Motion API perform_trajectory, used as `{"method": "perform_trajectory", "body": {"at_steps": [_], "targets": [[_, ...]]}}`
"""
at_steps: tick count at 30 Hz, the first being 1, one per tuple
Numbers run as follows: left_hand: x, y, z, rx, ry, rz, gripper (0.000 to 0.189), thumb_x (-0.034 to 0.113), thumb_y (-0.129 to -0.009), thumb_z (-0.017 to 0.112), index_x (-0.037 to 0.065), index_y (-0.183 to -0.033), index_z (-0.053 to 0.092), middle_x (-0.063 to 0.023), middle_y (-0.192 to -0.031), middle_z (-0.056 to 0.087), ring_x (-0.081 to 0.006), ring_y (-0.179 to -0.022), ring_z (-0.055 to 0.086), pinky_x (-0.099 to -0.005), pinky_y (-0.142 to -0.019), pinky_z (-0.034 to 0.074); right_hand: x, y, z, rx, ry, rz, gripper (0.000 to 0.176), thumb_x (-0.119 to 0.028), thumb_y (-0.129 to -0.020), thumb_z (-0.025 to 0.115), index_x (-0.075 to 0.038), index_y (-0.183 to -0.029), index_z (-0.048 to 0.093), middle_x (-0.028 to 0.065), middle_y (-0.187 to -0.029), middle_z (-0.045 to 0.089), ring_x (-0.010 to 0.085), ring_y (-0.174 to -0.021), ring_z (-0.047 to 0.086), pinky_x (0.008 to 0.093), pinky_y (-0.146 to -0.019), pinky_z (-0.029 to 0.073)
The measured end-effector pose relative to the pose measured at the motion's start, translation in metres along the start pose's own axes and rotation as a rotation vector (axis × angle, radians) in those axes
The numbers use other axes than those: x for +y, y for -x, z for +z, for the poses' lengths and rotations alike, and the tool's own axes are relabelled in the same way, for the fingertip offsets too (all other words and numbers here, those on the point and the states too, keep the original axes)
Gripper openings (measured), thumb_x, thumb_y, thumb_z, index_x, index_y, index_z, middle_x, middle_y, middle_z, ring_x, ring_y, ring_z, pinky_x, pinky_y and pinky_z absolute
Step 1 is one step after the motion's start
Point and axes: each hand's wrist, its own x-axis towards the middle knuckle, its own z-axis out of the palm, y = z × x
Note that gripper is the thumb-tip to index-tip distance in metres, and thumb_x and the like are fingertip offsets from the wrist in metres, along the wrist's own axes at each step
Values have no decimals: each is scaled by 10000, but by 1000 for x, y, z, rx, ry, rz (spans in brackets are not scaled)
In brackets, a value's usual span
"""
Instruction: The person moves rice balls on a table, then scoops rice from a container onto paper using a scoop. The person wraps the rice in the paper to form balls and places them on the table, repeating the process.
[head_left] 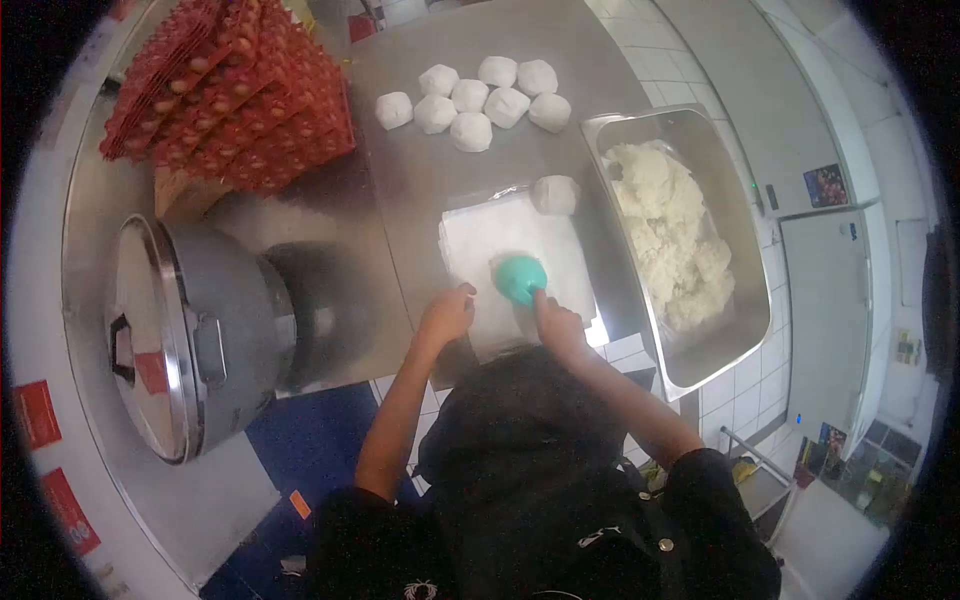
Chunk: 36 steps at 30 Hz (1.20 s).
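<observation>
My right hand [562,327] is closed around the handle of a teal scoop [520,279]. The scoop's rounded head rests over a stack of white paper sheets [480,236], and whatever lies beneath it is mostly hidden. At the left edge of the paper is my left hand [447,316], its fingers curled in with nothing visible in them. One white paper-wrapped bundle [555,195] sits at the top right corner of the sheets. Farther back, several similar wrapped bundles [470,96] stand grouped together. To the right, a deep metal pan [690,377] holds a mound of cooked white rice [665,220].
Stacked red egg trays [250,100] filled with eggs stand at the back left. Nearer, a large lidded metal pot [225,320] takes up the left side of the steel table [400,190]. White cabinets [825,300] line the far right beyond the tiled floor.
</observation>
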Motion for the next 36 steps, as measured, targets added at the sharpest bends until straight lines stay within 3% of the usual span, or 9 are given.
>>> {"method": "perform_trajectory", "body": {"at_steps": [3, 6, 9, 20, 23, 27, 28, 31, 36], "targets": [[54, -26, -21, -14, -163, -124, 221, 221, -939, 565, 47, -1067, 612, -206, -983, 693, -397, -972, 654, -509, -845, 505, -3, -8, -2, -61, 47, 29, 223, -133, -964, 485, -40, -1161, 437, 205, -850, 666, 376, -680, 698, 479, -563, 572], [94, -60, 10, 303, 72, 355, 175, 226, -939, 594, 56, -969, 620, -177, -971, 649, -365, -960, 621, -497, -838, 473, 0, -13, 7, -134, 40, 28, 219, -131, -958, 482, -38, -1154, 511, 204, -829, 670, 376, -684, 701, 489, -590, 577], [116, -93, 49, 296, -64, 539, 174, 232, -948, 590, 60, -928, 601, -142, -930, 586, -341, -933, 567, -489, -825, 438, 17, -10, 33, -167, 24, -24, 204, -145, -953, 490, -33, -1083, 602, 207, -809, 671, 376, -697, 703, 501, -615, 577], [124, -113, 68, 240, -65, 496, 250, 237, -970, 556, 35, -823, 554, -156, -835, 552, -355, -847, 534, -473, -780, 392, 31, -19, 19, -257, -164, -31, 281, -215, -992, 459, -13, -986, 654, 221, -852, 683, 412, -735, 683, 531, -649, 551], [123, -113, 70, 233, -50, 504, 277, 259, -962, 577, 25, -817, 549, -166, -831, 566, -371, -831, 543, -476, -779, 407, 24, -22, 22, -296, -209, 122, 289, -211, -983, 450, -18, -1038, 659, 231, -907, 689, 431, -831, 676, 553, -747, 525], [114, -105, 54, 170, 220, 570, 185, 179, -932, 621, 15, -868, 565, -158, -847, 563, -355, -833, 534, -439, -783, 429, 13, -25, -5, -287, -257, 234, 345, -282, -975, 481, -23, -1161, 615, 236, -937, 695, 444, -862, 676, 576, -764, 513], [109, -99, 52, 378, 347, 565, 110, 117, -913, 634, 23, -918, 577, -145, -893, 567, -331, -861, 533, -425, -804, 434, 7, -20, -15, -176, -276, 213, 406, -310, -969, 512, -31, -1263, 517, 257, -920, 691, 458, -859, 673, 581, -757, 509], [74, -48, 34, 573, 286, 427, 178, 162, -877, 668, 47, -1007, 630, -151, -978, 627, -356, -972, 576, -462, -885, 437, -1, -17, -30, -53, -297, 216, 397, -318, -981, 533, -15, -1228, 469, 253, -802, 690, 472, -742, 675, 592, -668, 518], [7, 49, 53, 234, -114, 382, 378, 198, -853, 724, 61, -1182, 598, -149, -1215, 600, -349, -1170, 545, -454, -998, 419, 15, -21, -14, 29, -349, 112, 314, -305, -1000, 528, -15, -1101, 464, 279, -747, 660, 508, -698, 646, 591, -653, 512]]}}
